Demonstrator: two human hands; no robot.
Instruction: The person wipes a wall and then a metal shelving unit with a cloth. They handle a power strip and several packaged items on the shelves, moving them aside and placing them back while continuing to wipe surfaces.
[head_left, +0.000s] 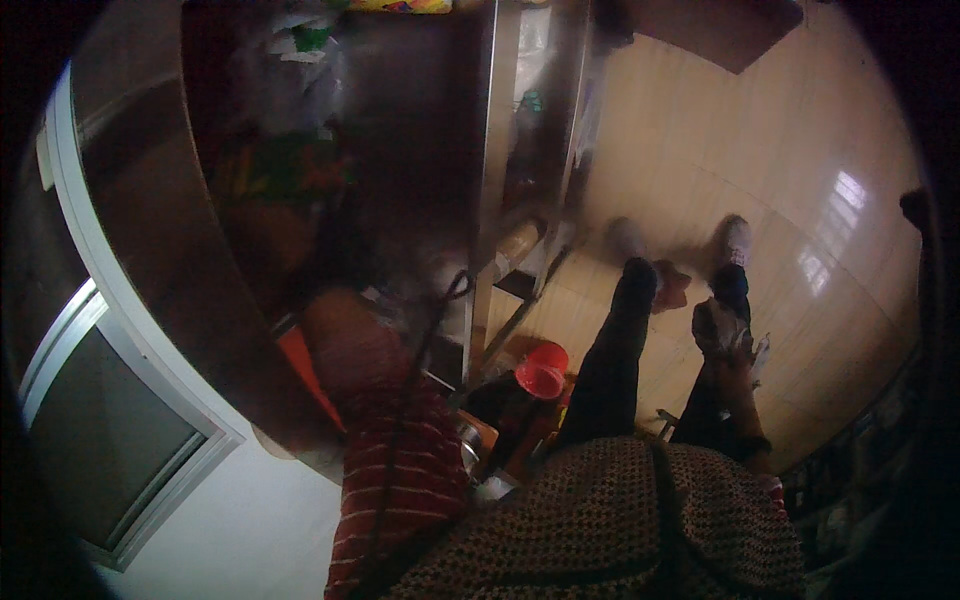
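My left arm, in a red striped sleeve, reaches over a dark counter or shelf top (405, 135). My left hand (274, 236) is dim and blurred at its end, near a green and yellow packet (289, 166); whether it touches the packet I cannot tell. Low on the right, beside my leg, my right hand (731, 352) is closed on a crumpled whitish cloth or bag (724, 322). A clear plastic bag (300, 90) with something green and white lies farther along the dark surface.
A red plastic tub (541, 370) stands near my left leg. An open-sided metal-edged rack (487, 187) holds a tan cylindrical container (520, 244). A reddish cloth (670, 285) lies on the tiled floor (787, 247) between my feet. A framed window (120, 420) is at the left.
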